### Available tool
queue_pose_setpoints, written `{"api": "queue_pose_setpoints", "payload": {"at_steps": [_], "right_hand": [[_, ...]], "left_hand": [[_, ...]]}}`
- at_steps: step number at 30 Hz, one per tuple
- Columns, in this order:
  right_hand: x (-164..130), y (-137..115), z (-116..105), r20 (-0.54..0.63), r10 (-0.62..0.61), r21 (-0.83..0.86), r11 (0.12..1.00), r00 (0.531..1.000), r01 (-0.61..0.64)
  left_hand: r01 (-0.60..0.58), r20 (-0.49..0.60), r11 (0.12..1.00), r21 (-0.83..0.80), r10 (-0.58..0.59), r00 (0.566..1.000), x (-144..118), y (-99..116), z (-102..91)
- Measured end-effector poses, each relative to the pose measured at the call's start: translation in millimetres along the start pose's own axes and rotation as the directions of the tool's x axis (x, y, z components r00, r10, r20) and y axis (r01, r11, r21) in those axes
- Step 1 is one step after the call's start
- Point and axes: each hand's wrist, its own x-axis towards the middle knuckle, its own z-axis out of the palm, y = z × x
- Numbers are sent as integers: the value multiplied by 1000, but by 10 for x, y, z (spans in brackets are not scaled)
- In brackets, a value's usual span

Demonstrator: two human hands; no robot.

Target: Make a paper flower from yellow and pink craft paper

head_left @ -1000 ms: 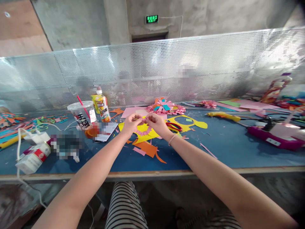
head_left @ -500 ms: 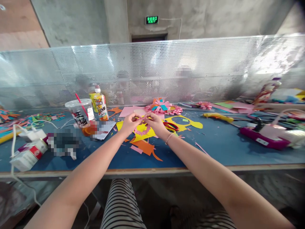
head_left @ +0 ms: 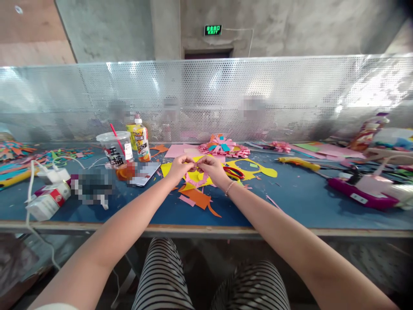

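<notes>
While both hands [head_left: 180,168] [head_left: 212,168] pinch it, a pink paper strip [head_left: 196,183], curved, ruffled-looking, over yellow paper [head_left: 166,169]

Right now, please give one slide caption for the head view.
Left hand and right hand hold curved pink paper over yellow paper.

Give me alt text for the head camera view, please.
A person's left hand and right hand pinch a curved pink paper strip above yellow paper on a blue table. Red-handled scissors lie beside the right hand; a pink paper flower lies behind, and a cup with a red straw stands to the left.
</notes>
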Motion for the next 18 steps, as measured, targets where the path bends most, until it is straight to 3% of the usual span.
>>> {"api": "queue_pose_setpoints", "payload": {"at_steps": [6,12,18], "right_hand": [[-6,-43,-15,76,98,49,994,992,-102],[7,-66,7,30,189,132,973,982,-191],[5,-86,14,7,212,127,969,977,-211]], "left_hand": [[59,-12,997,-56,-60,998,31,-20,-25],[-85,14,983,162,84,996,25,23,-37],[-182,56,957,227,174,983,-9,32,-15]]}}
